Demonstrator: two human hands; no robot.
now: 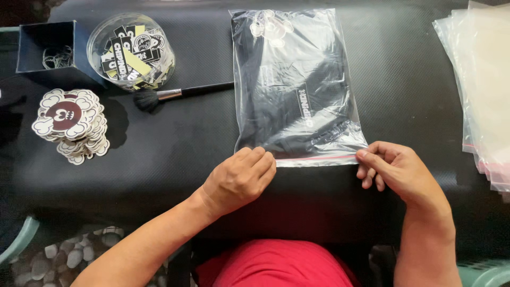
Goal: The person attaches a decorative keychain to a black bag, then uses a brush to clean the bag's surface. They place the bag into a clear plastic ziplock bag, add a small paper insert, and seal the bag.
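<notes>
A clear zip bag (295, 85) with a folded black garment inside lies flat on the black table (175, 159). Its zip edge with a thin red line faces me. My left hand (240, 178) presses its fingertips on the left end of that zip edge. My right hand (392, 169) pinches the right end of the same edge between thumb and fingers.
A stack of cloud-shaped stickers (70, 123) lies at the left. Behind it stand a round clear tub of stickers (130, 50) and a dark blue box (50, 50) holding chains. A black brush (175, 94) lies beside the bag. Empty clear bags (481, 85) are piled at the right.
</notes>
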